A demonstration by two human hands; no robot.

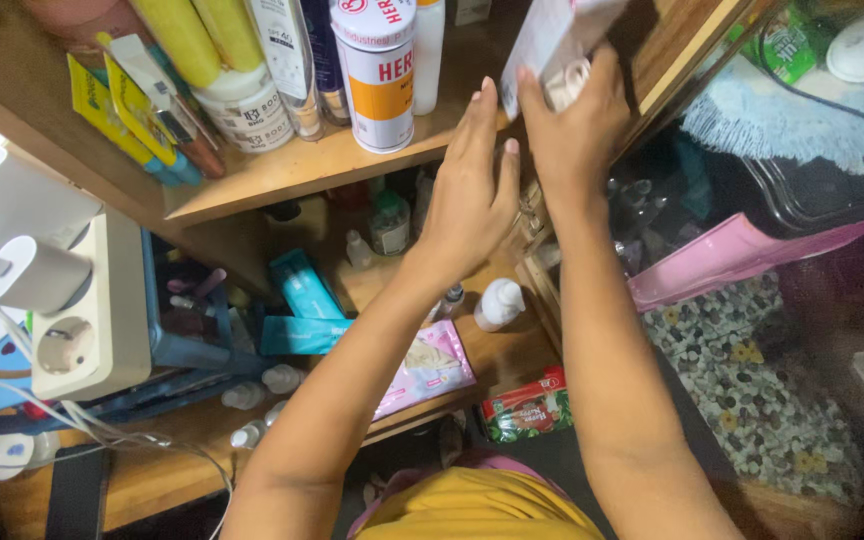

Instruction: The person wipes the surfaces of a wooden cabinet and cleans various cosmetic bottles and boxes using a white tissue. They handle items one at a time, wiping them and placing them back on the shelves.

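Both my arms reach up to a wooden shelf (282, 170) crowded with bottles. My right hand (577, 125) grips a white box (552, 40) together with a small white roll (566, 82) at the shelf's right end. My left hand (472, 190) is flat and open, its fingertips touching the shelf's front edge just left of the box, holding nothing. A white and orange canister (380, 80) stands on the shelf just left of my left hand.
Yellow tubes (197, 35), a white jar (247, 110) and bottles fill the shelf. The lower shelf holds teal boxes (302, 290), a pink packet (432, 365) and small white bottles (499, 303). A power strip (87, 310) with plugs sits left. Pink fabric (742, 255) and a pebble mat (752, 380) lie right.
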